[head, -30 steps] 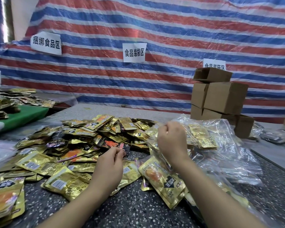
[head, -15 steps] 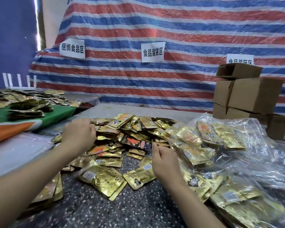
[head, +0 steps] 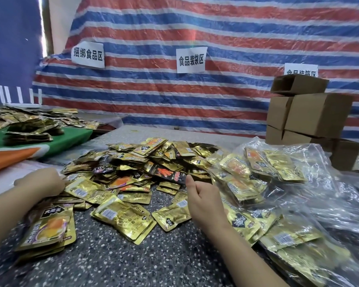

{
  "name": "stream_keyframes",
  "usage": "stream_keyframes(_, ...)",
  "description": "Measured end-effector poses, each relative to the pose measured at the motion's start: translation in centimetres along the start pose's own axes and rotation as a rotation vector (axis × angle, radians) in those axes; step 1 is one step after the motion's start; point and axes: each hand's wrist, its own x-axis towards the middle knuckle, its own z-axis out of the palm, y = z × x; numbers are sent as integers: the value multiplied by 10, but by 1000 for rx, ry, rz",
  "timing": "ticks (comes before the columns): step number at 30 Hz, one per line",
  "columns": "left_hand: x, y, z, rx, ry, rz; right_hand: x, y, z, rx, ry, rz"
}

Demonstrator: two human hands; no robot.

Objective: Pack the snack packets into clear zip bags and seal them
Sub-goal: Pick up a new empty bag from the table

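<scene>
A heap of gold snack packets (head: 141,162) lies on the speckled table (head: 133,262), with a few dark packets mixed in. My left hand (head: 42,183) rests at the heap's left edge. Its fingertips are hidden among the packets, so its grip cannot be made out. My right hand (head: 203,197) hovers at the heap's right side, fingers loosely curled, forefinger raised, holding nothing. Clear zip bags filled with packets (head: 257,175) lie just right of that hand. Another filled bag (head: 294,245) is nearer me. A small stack of packets (head: 48,226) sits under my left forearm.
Crumpled clear bags (head: 336,183) spread over the right of the table. Stacked cardboard boxes (head: 315,114) stand at the back right. At the left, a green and orange cloth (head: 71,137) carries more packets. A striped tarp with paper signs hangs behind.
My left hand has dropped from above the heap onto its left edge. My right hand has stayed by the filled bags, and the view has shifted a little to the left.
</scene>
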Motion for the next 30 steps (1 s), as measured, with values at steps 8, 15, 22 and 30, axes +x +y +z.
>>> stream_keyframes(8,-6,-4,2,21,128,74,-4,-3,5,19,-75,-14)
stream_keyframes(15,-15,-5,2,27,215,65,-5,-2,3,0,-78,-19)
stream_keyframes(22,-27,40,-20,-348,583,134,-5,-2,3,4,-93,-13)
stream_keyframes(30,-103,136,-59,-853,772,638,-1,1,2,112,-70,48)
